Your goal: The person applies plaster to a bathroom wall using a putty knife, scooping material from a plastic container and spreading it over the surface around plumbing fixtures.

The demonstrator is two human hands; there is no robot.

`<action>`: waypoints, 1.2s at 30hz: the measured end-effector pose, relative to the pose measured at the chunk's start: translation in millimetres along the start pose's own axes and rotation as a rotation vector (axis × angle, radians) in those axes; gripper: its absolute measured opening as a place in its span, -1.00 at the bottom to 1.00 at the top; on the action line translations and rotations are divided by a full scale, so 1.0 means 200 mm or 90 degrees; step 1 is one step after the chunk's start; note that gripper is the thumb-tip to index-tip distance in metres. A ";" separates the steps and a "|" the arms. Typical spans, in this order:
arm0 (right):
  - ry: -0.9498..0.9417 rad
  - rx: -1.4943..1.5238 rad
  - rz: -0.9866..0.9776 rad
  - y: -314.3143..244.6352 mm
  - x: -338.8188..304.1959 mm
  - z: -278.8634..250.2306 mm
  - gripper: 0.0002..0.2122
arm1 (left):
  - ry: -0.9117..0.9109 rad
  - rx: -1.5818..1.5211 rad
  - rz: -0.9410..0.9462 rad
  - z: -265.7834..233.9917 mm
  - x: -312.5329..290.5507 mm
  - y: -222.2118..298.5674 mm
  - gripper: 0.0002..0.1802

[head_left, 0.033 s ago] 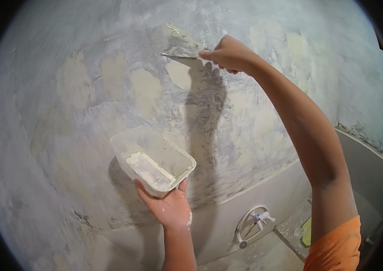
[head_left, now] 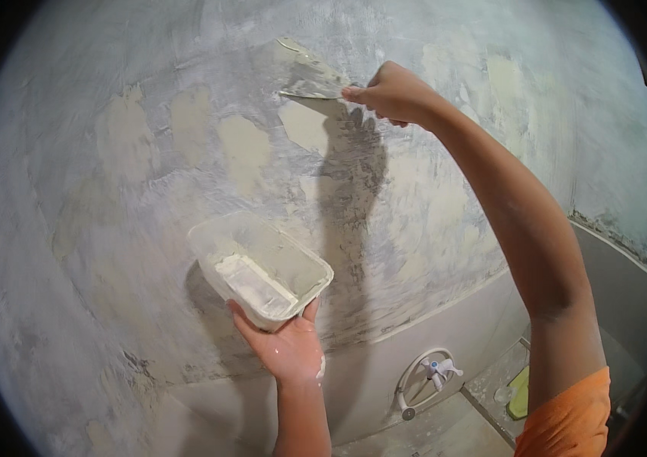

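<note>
Pale paste (head_left: 232, 266) coats the floor and inner walls of a translucent tub (head_left: 294, 255), held tilted in front of the wall (head_left: 102, 244). The left hand (head_left: 290, 349) supports the tub from beneath, fingers and thumb spread around its near end; paste spots mark the palm and wrist. The right hand (head_left: 396, 94) is clenched on a broad scraper (head_left: 307, 72), raised near a cream patch (head_left: 304, 126). Compared with the earlier frame, the right hand and scraper sit marginally further right against the wall; the tub shows only a trace of rightward shift. Blade contact with the wall cannot be confirmed from this angle.
</note>
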State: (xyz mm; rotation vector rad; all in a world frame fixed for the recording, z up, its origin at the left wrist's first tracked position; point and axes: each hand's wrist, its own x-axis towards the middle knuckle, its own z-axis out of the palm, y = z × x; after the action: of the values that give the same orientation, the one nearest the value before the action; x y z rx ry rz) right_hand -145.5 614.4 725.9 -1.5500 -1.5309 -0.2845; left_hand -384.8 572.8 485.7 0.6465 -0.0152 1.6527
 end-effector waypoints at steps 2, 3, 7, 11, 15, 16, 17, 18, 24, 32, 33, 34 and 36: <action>0.000 -0.014 -0.009 0.20 -0.02 -0.09 -0.45 | 0.006 0.007 0.013 0.10 -0.06 -0.19 -0.21; 0.002 -0.030 -0.010 0.28 -0.05 -0.15 -0.46 | 0.005 0.007 0.012 0.14 -0.10 -0.28 -0.22; 0.002 -0.040 0.012 0.65 -0.23 -0.23 -0.48 | -0.011 -0.007 0.038 0.31 -0.32 -0.64 -0.23; 0.015 0.047 0.095 1.09 -0.50 -0.16 -0.42 | -0.002 -0.008 0.062 0.43 -0.58 -0.92 -0.24; 0.009 0.092 0.080 1.38 -0.77 -0.35 -0.39 | 0.007 0.004 0.059 0.59 -0.83 -1.10 -0.23; -0.003 0.101 0.079 1.43 -0.82 -0.42 -0.38 | 0.008 0.003 0.062 0.63 -0.89 -1.14 -0.23; -0.015 0.111 0.079 1.48 -0.85 -0.49 -0.37 | 0.032 0.015 0.050 0.66 -0.95 -1.16 -0.22; -0.012 0.108 0.064 1.48 -0.85 -0.58 -0.37 | 0.051 0.020 0.046 0.71 -0.99 -1.17 -0.21; -0.023 0.140 0.038 1.44 -0.64 -0.79 -0.37 | 0.036 0.033 0.040 0.84 -0.98 -1.26 -0.14; -0.018 -0.012 0.203 1.15 -0.77 -0.09 -0.37 | 0.059 0.073 0.052 0.47 -0.62 -1.12 -0.11; -0.018 -0.023 0.215 1.13 -0.81 0.00 -0.37 | 0.057 0.070 0.046 0.41 -0.54 -1.08 -0.12; 0.001 -0.021 0.229 1.12 -0.84 0.09 -0.36 | 0.054 0.068 0.039 0.36 -0.47 -1.05 -0.12; 0.017 -0.027 0.252 1.09 -0.87 0.25 -0.36 | 0.039 0.055 0.017 0.25 -0.38 -0.97 -0.12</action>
State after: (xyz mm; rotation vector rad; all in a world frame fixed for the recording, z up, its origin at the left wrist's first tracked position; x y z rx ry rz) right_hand -8.4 571.8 480.5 -1.8338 -1.1706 -0.1107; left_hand -183.6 525.8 428.8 0.6637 0.0921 1.7059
